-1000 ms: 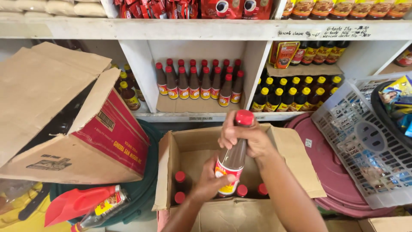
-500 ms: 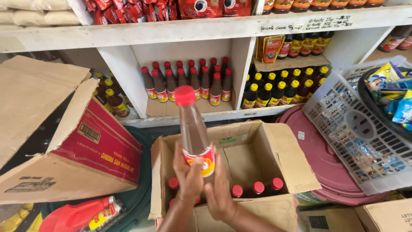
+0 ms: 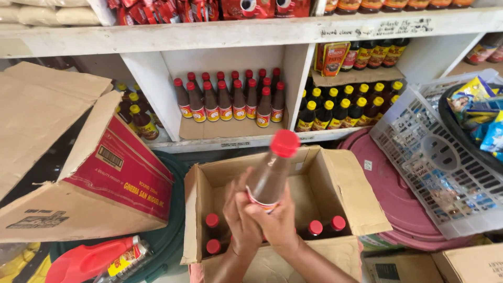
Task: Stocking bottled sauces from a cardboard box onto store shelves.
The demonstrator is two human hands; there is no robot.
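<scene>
There are four red-capped bottles (image 3: 315, 228) in the open box (image 3: 356, 194), one held bottle (image 3: 270, 175), and two hands (image 3: 262, 220).

Your hands, the left hand (image 3: 242, 220) and the right hand (image 3: 280, 222), clasp the red-capped bottle (image 3: 270, 175) above the open cardboard box (image 3: 346, 188), whose raised flaps hem you in on both sides. Inside, red caps (image 3: 212, 220) stand along the near wall at left and right; the far half of the box floor is bare. Ahead, the shelf bay (image 3: 230, 128) is filled at the back by rows of red-capped bottles (image 3: 230, 99), with bare cardboard in front. To your left the big tilted carton (image 3: 78, 173) blocks passage; to your right the white basket (image 3: 440, 162) leans over the pink lid (image 3: 382, 183).
</scene>
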